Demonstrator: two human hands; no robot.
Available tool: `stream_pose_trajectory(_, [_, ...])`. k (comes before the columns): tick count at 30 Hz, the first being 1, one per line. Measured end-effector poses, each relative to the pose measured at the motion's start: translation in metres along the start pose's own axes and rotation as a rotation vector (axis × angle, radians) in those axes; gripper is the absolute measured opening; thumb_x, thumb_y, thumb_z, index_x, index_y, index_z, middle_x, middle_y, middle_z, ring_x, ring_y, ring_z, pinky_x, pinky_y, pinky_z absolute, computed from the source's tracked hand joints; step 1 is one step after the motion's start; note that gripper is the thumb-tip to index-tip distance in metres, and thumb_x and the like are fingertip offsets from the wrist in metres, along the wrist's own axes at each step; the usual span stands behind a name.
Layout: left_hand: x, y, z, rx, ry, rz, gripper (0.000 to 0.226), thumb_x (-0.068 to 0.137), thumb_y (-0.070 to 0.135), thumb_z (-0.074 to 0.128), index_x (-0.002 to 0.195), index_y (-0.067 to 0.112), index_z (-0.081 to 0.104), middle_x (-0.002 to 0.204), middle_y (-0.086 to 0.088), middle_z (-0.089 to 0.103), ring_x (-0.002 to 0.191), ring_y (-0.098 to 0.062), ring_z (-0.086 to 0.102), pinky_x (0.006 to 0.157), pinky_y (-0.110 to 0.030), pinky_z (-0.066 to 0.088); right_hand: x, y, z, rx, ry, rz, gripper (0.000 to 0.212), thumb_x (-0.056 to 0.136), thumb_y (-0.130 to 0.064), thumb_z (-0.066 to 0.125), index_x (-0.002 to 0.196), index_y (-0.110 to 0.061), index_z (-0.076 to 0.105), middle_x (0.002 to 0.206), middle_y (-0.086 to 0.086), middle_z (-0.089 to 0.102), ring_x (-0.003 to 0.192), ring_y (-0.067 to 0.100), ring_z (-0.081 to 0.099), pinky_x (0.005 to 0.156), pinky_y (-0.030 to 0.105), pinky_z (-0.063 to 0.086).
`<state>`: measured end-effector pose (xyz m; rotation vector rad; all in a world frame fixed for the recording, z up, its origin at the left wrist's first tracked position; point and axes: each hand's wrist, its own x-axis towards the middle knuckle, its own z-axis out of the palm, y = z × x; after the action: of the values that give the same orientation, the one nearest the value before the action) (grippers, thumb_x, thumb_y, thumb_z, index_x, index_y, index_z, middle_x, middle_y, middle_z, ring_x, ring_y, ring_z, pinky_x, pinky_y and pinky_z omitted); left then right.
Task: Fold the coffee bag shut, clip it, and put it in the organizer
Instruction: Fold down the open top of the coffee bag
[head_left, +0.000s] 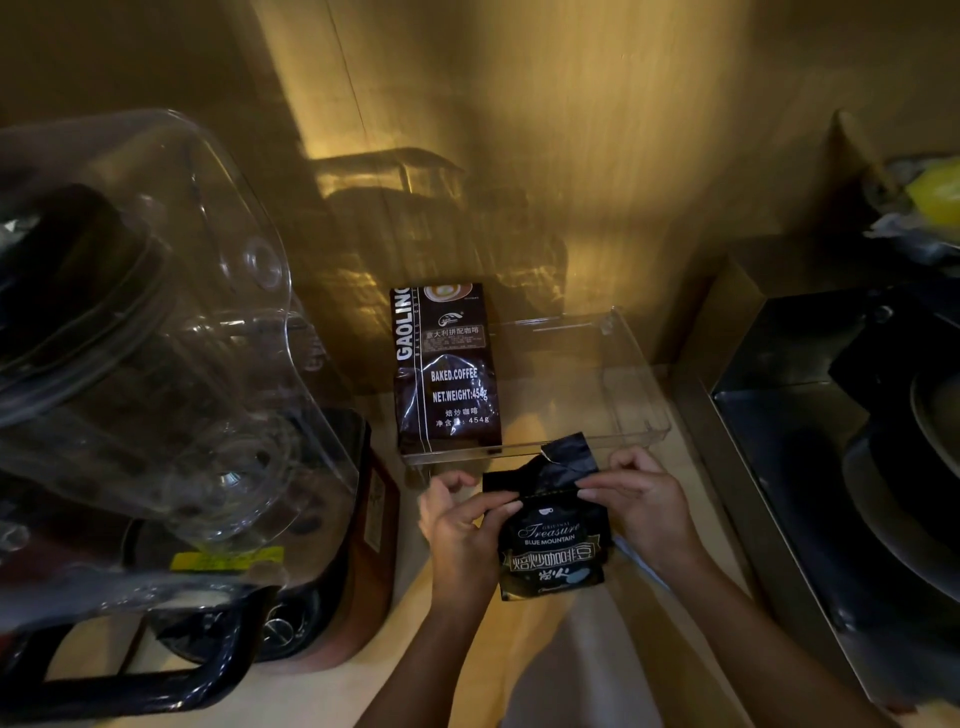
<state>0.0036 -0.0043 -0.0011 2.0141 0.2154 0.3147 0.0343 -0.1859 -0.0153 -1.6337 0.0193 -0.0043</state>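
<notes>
Standing upright on the pale wooden counter (545, 675), the small black foil coffee bag with gold lettering (553, 545) was held just in front of the clear plastic organizer tray (639, 410). The left hand (462, 540) was closed on the bag's upper left edge, and the right hand (644, 499) was pinched on the crumpled, torn-open top at the right. No clip could be seen. The bag was judged light, thin and crinkly, slippery at the foil, so the top corners were the likely places to be taken for a flat fold. A tall dark coffee packet (447, 369) was stood at the tray's left end; open room was left to its right. The clear blender jar (156, 322) was crowded in at the left.
</notes>
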Motion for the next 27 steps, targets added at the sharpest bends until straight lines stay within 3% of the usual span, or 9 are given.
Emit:
stream_pose_trajectory(2, [-0.001,0.0,-0.002,0.069,0.002,0.085,0.01,0.073,0.014,0.074,0.077,0.024,0.075,0.091,0.005,0.054,0.096,-0.015,0.039,0.079,-0.031,0.022,-0.001,-0.003,0.001,-0.23,0.024,-0.118,0.027,0.066,-0.002,0.075,0.066,-0.03,0.073,0.082,-0.007,0.049,0.09,0.014,0.047,0.086,0.032,0.034])
stream_pose_trajectory(4, [-0.001,0.0,-0.003,0.108,-0.014,0.164,0.007,0.073,0.017,0.07,0.077,0.02,0.074,0.082,0.01,0.057,0.09,-0.012,0.043,0.078,-0.033,0.022,-0.001,-0.008,0.002,-0.574,0.062,-0.364,0.008,0.067,-0.016,0.073,0.071,-0.024,0.073,0.086,-0.008,0.059,0.091,0.006,0.043,0.078,0.024,0.021])
stream_pose_trajectory(7, [0.0,0.0,-0.003,0.138,-0.014,0.231,0.01,0.073,0.02,0.065,0.076,0.019,0.074,0.077,0.012,0.057,0.082,0.0,0.041,0.08,-0.032,0.024,-0.001,-0.023,0.008,-0.799,-0.029,-0.595,0.008,0.067,-0.012,0.071,0.074,-0.016,0.072,0.081,0.0,0.07,0.086,0.01,0.05,0.078,0.025,0.021])
stream_pose_trajectory(10, [0.001,-0.001,-0.002,0.149,-0.017,0.26,0.01,0.072,0.02,0.065,0.076,0.019,0.074,0.076,0.011,0.057,0.083,0.003,0.04,0.081,-0.033,0.025,-0.004,-0.031,0.025,-0.949,-0.134,-0.683,0.018,0.064,0.0,0.077,0.075,-0.013,0.07,0.073,0.002,0.07,0.071,0.019,0.062,0.076,0.031,0.027])
stream_pose_trajectory(12, [0.001,-0.003,-0.002,0.153,-0.019,0.268,0.009,0.073,0.02,0.065,0.075,0.02,0.074,0.075,0.011,0.059,0.082,0.002,0.042,0.081,-0.035,0.026,-0.005,-0.033,0.037,-0.945,-0.19,-0.738,0.011,0.07,0.001,0.067,0.073,-0.01,0.068,0.069,0.004,0.068,0.064,0.021,0.062,0.072,0.03,0.03])
stream_pose_trajectory(15, [0.0,-0.005,-0.005,0.138,-0.013,0.253,0.008,0.072,0.021,0.065,0.073,0.022,0.073,0.074,0.015,0.058,0.081,0.001,0.045,0.081,-0.034,0.028,-0.006,-0.034,0.045,-0.896,-0.221,-0.78,0.022,0.08,-0.007,0.046,0.07,-0.009,0.065,0.065,0.006,0.064,0.06,0.022,0.059,0.066,0.031,0.032])
stream_pose_trajectory(22, [0.001,-0.002,-0.008,0.076,-0.069,0.232,0.01,0.072,0.023,0.064,0.071,0.02,0.073,0.073,0.021,0.059,0.084,0.01,0.048,0.087,-0.028,0.027,0.0,-0.028,0.019,-0.919,-0.22,-0.693,0.011,0.07,-0.005,0.063,0.072,-0.015,0.069,0.07,-0.001,0.071,0.067,0.017,0.063,0.077,0.026,0.029])
stream_pose_trajectory(27, [0.001,0.002,-0.004,0.065,-0.084,0.247,0.013,0.073,0.023,0.063,0.072,0.017,0.074,0.073,0.009,0.066,0.083,0.015,0.046,0.09,-0.024,0.025,0.007,-0.026,-0.006,-0.858,-0.145,-0.62,0.006,0.07,-0.01,0.066,0.068,-0.012,0.071,0.066,0.001,0.073,0.064,0.014,0.064,0.072,0.027,0.03])
